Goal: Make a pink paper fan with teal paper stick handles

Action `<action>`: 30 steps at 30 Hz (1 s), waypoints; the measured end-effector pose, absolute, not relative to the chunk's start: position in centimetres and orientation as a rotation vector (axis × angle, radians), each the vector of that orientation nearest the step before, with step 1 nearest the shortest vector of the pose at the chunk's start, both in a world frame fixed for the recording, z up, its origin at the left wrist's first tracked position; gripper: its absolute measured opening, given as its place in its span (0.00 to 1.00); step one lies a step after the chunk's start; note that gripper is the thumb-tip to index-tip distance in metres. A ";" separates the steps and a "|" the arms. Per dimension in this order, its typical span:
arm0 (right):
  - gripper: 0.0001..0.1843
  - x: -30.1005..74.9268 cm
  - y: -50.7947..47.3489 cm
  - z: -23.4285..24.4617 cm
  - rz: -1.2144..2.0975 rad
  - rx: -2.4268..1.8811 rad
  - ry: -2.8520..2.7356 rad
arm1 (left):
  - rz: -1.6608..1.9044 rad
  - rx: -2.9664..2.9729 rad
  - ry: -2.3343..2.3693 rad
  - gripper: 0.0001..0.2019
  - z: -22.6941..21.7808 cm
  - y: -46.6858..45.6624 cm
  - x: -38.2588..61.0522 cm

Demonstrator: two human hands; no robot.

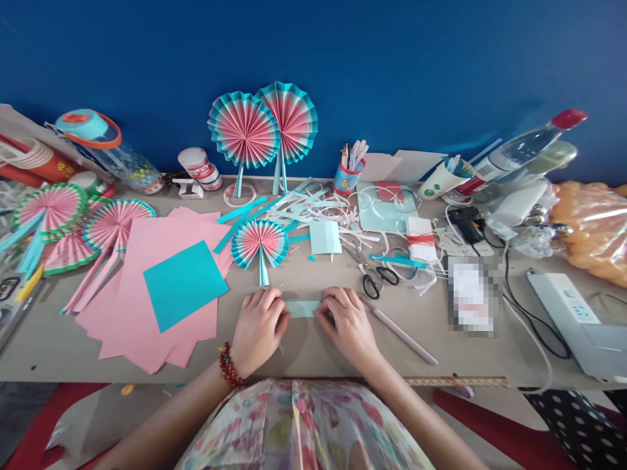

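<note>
A small folded strip of light teal paper [302, 308] lies on the grey table [313, 352] right in front of me. My left hand [258, 328] presses on its left end with curled fingers, a red bead bracelet on the wrist. My right hand [347, 324] pinches its right end the same way. A small teal-and-pink paper fan [260, 243] lies just beyond the strip. Black scissors [378, 282] and a pink rolled stick [400, 331] lie to the right of my right hand.
A stack of pink sheets [147, 294] topped by a teal square [183, 282] lies at left, with more fans [73, 225] beyond. Two fans [264, 127] stand against the blue wall. Paper scraps [313, 209], a pen cup [349, 173], bottles, cables and a power strip [571, 303] crowd the right.
</note>
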State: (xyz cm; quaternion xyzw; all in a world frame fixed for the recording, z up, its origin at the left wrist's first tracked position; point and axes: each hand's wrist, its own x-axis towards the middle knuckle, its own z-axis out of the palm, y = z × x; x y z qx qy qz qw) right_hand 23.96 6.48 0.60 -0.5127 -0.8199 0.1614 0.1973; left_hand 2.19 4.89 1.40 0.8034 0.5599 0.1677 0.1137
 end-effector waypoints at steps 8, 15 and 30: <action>0.06 24.1 6.6 0.4 0.535 -1.432 -2.246 | 0.479 2.326 1.636 0.04 1.3 4.8 2.1; 0.03 24.1 6.5 0.3 0.542 -1.418 -2.234 | 0.543 2.245 1.645 0.03 0.9 4.6 1.9; 0.13 24.2 4.7 0.4 0.316 -1.288 -2.299 | 0.412 2.844 1.226 0.13 0.8 4.3 1.8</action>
